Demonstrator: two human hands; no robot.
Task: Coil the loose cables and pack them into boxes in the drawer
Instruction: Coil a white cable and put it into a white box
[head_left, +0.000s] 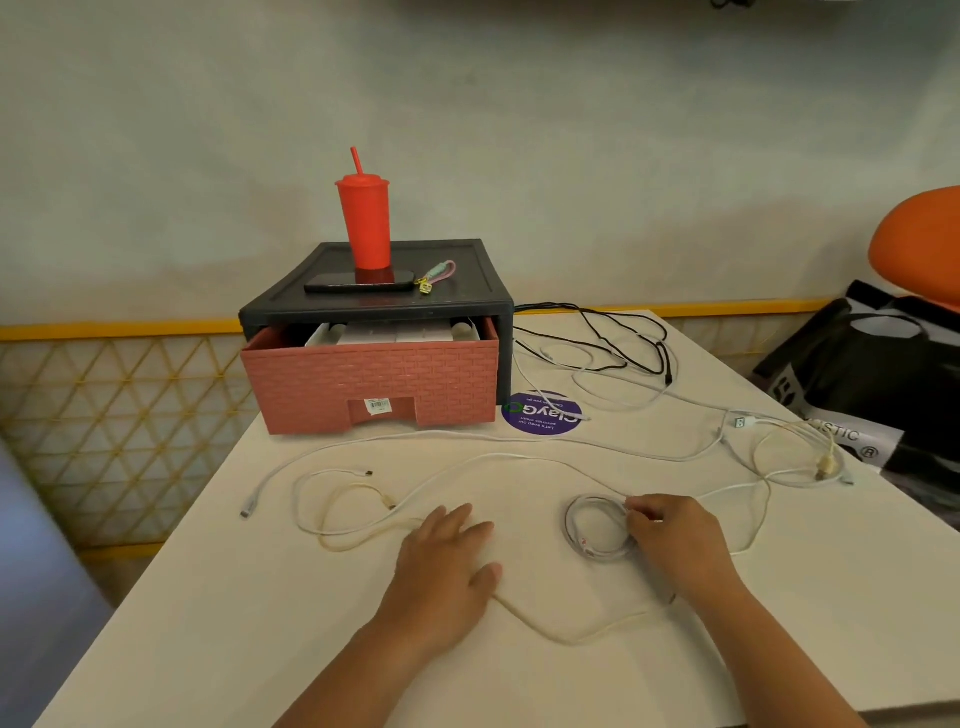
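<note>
1. I'm pinching the white coil (584, 544) at its right rim with my right hand (670, 535), fingers curled onto the loops. It's lying on the bench (260, 649), near and right of centre.
2. My left hand (447, 551) is open, flat on the bench, resting over the cream cable (571, 638).
3. Tip for this bit, as far as I can judge: I'm trying to pinch across all the loops at one spot so none springs out, and lifting it flat rather than dragging it, since other cables are lying close by.
4. I'm also thinking the free end wants tucking in before it goes anywhere. There's a plug end showing on the near-left of the ring, but I can't tell whether it's secured.
5. Orientation: the coil is lying flat with its opening facing up, roughly round, so no real long axis.
6. The drawer (371, 387) is sitting far left of the coil, partly open, with white boxes (395, 332) showing inside.
</note>
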